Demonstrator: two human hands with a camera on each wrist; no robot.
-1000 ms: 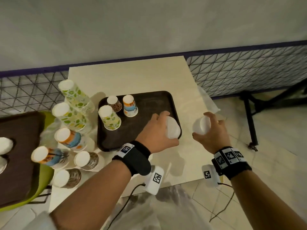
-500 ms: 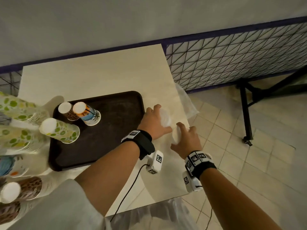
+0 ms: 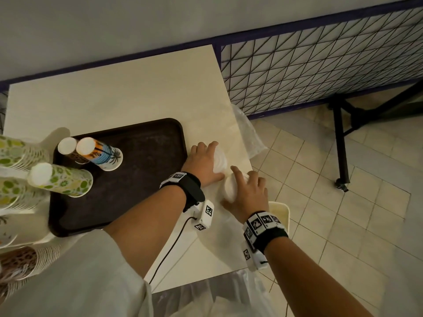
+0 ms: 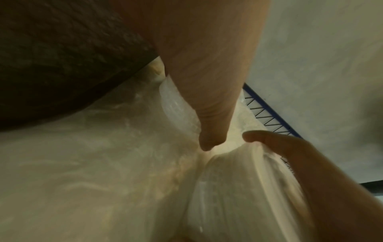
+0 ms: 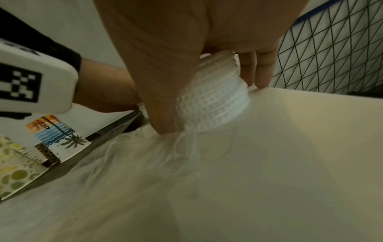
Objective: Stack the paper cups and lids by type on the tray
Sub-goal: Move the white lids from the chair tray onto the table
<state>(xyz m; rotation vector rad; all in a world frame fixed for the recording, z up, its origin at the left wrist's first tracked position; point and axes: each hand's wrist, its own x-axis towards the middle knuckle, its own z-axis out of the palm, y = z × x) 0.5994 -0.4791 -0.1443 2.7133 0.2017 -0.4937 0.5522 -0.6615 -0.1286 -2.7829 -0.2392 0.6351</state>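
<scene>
Two stacks of white plastic lids lie side by side on the cream table, just right of the dark brown tray. My left hand grips the farther lid stack, which shows under the thumb in the left wrist view. My right hand grips the nearer lid stack from above; its ribbed rims trail thin clear wrap. On the tray's left part stand a palm-print cup stack, a leopard-print cup stack and a green-leaf cup stack, all upside down.
More sleeves of cups, green-leaf and leopard, lie off the tray at the far left. A clear plastic bag hangs over the table's right edge near a wire-mesh fence. Tiled floor lies beyond.
Both hands came down with their lid stacks, from above the tray's right corner to the table beside it, and drew close together. The head view swung to the right.
</scene>
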